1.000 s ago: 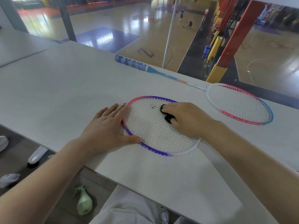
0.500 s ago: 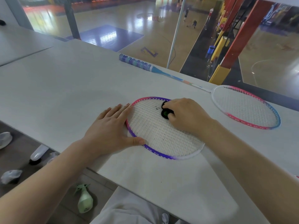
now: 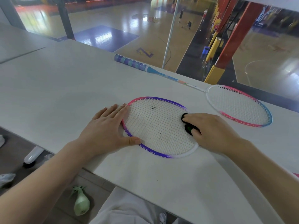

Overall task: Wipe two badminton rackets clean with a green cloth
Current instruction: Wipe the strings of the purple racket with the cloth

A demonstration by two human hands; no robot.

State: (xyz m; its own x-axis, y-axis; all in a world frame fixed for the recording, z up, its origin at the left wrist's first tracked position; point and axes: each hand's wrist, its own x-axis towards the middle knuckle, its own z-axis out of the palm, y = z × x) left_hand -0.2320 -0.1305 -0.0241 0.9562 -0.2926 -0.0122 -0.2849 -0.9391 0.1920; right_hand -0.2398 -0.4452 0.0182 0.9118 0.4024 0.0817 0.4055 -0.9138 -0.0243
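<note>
Head: left hand (image 3: 106,132) flat on racket (image 3: 159,126) rim; right hand (image 3: 212,131) seemingly pinching cloth (image 3: 188,127).

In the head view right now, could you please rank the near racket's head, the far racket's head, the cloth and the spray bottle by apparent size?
1. Near racket head and far racket head: probably alike; nearness inflates the first.
2. Spray bottle.
3. Cloth, mostly hidden under the right hand.

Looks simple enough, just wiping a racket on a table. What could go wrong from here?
Three things, perhaps:
1. Dark specks still sit on the strings; the cloth is bunched small under the right hand, so it may smear or miss them.
2. The far racket lies along the table's far edge, so a bump might push it off.
3. Only the left hand steadies the near racket; hard rubbing could make it slide.
</note>
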